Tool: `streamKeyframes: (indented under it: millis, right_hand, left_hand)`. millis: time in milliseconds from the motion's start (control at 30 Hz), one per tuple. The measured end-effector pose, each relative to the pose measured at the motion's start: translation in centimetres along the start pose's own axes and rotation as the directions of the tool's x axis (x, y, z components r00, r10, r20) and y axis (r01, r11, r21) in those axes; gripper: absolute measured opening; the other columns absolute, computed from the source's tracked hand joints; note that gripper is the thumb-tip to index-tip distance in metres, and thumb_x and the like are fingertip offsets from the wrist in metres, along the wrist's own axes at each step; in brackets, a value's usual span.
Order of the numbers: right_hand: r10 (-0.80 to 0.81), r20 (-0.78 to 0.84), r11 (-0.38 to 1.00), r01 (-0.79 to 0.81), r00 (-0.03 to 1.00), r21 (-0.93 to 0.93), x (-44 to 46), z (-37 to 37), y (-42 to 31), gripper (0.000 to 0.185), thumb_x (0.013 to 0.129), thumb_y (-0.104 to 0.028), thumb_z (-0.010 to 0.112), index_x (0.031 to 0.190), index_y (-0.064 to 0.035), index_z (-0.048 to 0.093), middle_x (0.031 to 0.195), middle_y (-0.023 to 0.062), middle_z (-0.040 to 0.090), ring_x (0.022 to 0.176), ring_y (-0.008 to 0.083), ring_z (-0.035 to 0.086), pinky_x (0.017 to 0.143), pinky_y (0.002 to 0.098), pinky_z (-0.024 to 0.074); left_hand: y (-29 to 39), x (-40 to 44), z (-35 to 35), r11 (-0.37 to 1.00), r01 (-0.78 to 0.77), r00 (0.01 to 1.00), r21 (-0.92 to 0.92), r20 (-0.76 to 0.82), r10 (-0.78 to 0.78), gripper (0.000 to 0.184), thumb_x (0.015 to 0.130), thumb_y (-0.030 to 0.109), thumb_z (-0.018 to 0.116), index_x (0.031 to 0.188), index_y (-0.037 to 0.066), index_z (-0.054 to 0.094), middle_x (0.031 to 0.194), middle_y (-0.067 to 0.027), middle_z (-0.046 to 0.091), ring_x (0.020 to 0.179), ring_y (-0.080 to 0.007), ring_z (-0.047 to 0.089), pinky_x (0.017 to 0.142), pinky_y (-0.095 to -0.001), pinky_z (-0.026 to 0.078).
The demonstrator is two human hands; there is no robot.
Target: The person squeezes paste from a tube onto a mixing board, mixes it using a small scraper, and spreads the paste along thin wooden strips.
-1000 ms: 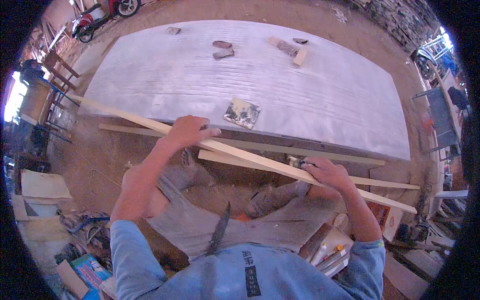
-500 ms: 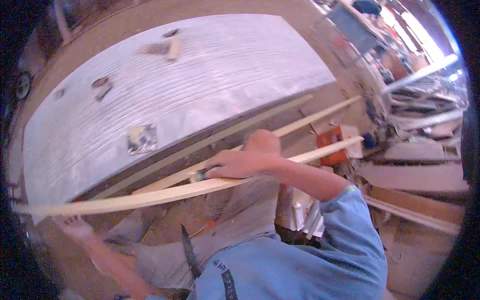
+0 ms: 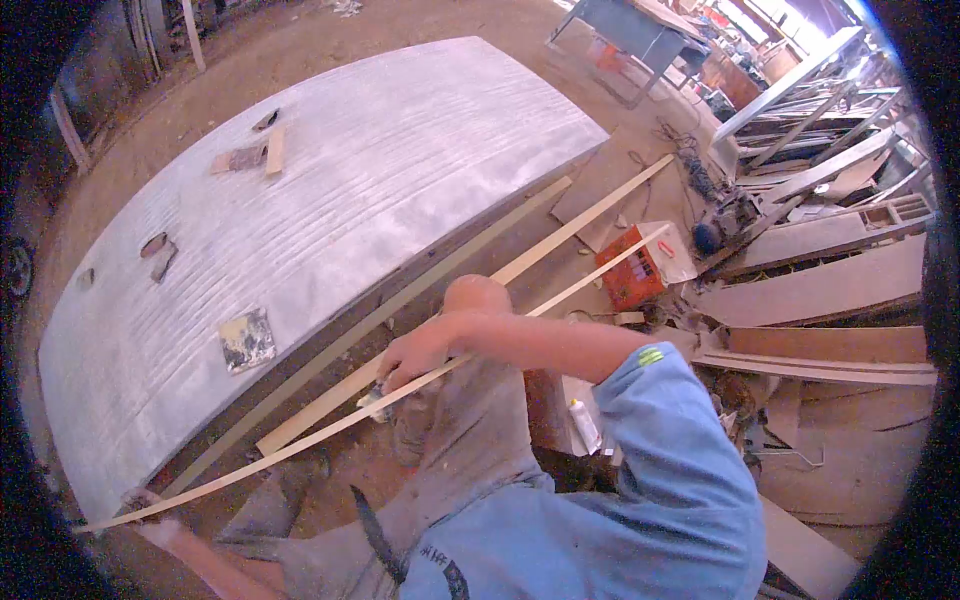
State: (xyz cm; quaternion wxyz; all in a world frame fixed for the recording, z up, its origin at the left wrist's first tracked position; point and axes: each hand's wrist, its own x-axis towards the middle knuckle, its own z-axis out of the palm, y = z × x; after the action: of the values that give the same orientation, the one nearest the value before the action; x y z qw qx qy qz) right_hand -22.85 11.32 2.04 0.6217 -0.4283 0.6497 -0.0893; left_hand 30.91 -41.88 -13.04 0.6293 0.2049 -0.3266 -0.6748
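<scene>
A long, thin wooden strip point(image 3: 330, 426) runs slantwise across my lap, from the lower left up to the right. Near its lower left end my left hand point(image 3: 152, 516) is closed around it. Farther along, my right hand point(image 3: 420, 352) curls over the strip. Under its fingers shows a small pale wad point(image 3: 371, 402), pressed close to the wood; whether it is cloth or sandpaper I cannot tell. A wider wooden batten point(image 3: 545, 245) lies just beyond the strip.
Beyond the battens lies a large whitish ridged panel point(image 3: 400, 160), with a stained square pad point(image 3: 246, 340) and wood scraps on it. To the right are an orange crate point(image 3: 632, 275), a white bottle point(image 3: 584, 425) and stacked boards point(image 3: 820, 275). A grey table point(image 3: 635, 40) stands at the back.
The strip has turned, its left end now lower and its narrow edge more visible. Both hands appear lower in view, the right one farther left. The camera view has shifted too.
</scene>
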Motion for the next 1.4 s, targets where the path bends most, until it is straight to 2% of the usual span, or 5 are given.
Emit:
streamKeyframes:
  millis: [100, 233, 767, 1000, 1400]
  right_hand:
    - [0.022, -0.055, 0.996, -0.026, 0.998, -0.082, -4.4, -0.8, 0.6, 0.040, 0.090, -0.049, 0.057, 0.115, -0.0208, 0.069, 0.099, 0.0095, 0.071, 0.091, 0.0280, 0.066, 0.078, 0.0409, 0.0506]
    - [-0.349, -0.225, 0.892, 0.249, 0.910, -0.378, -2.7, -3.1, 7.2, 0.040, 0.090, -0.046, 0.056, 0.110, -0.0138, 0.070, 0.099, 0.0155, 0.070, 0.090, 0.0353, 0.066, 0.080, 0.0439, 0.0516]
    - [0.038, -0.838, 0.996, -0.086, 0.544, -0.011, 1.9, 3.3, -6.4, 0.040, 0.093, -0.030, 0.058, 0.128, -0.0100, 0.061, 0.125, 0.0166, 0.062, 0.113, 0.0376, 0.059, 0.096, 0.0444, 0.0470]
    - [-0.771, -0.418, 0.636, 0.604, 0.481, -0.480, 8.8, 6.0, -22.7, 0.033, 0.096, -0.013, 0.055, 0.127, -0.0039, 0.061, 0.120, 0.0152, 0.062, 0.115, 0.0303, 0.058, 0.101, 0.0380, 0.0428]
    - [-0.757, -0.307, 0.617, 0.478, 0.577, -0.625, 13.0, 8.1, -24.5, 0.035, 0.089, -0.007, 0.060, 0.124, -0.0072, 0.065, 0.114, 0.0167, 0.063, 0.103, 0.0357, 0.061, 0.089, 0.0421, 0.0486]
  left_hand:
    - [4.5, -0.4, 3.4, -0.094, -0.720, 0.626, 0.688, 0.702, 0.341, 0.035, 0.092, 0.018, 0.064, 0.116, -0.006, 0.055, 0.105, -0.0171, 0.064, 0.095, -0.0289, 0.062, 0.091, -0.0419, 0.052]
    - [8.2, 1.0, 11.3, 0.993, -0.099, 0.975, 0.069, 0.207, 0.083, 0.038, 0.092, 0.039, 0.060, 0.100, 0.003, 0.056, 0.085, -0.0095, 0.059, 0.076, -0.0233, 0.056, 0.070, -0.0374, 0.049]
    - [0.9, -7.7, 22.5, 0.973, -0.018, 0.956, -0.231, -0.289, -0.051, 0.055, 0.088, 0.066, 0.059, 0.077, 0.013, 0.047, 0.064, -0.0003, 0.041, 0.057, -0.0160, 0.040, 0.052, -0.0292, 0.036]
    - [1.5, -8.6, 23.3, 0.976, -0.033, 0.952, -0.213, -0.304, -0.034, 0.059, 0.090, 0.069, 0.052, 0.075, 0.013, 0.048, 0.060, 0.0000, 0.041, 0.053, -0.0163, 0.040, 0.051, -0.0304, 0.034]
    - [2.1, -8.3, 20.0, 0.972, -0.039, 0.943, -0.234, -0.329, -0.041, 0.056, 0.092, 0.067, 0.052, 0.075, 0.014, 0.047, 0.058, 0.0009, 0.039, 0.051, -0.0149, 0.039, 0.052, -0.0292, 0.034]
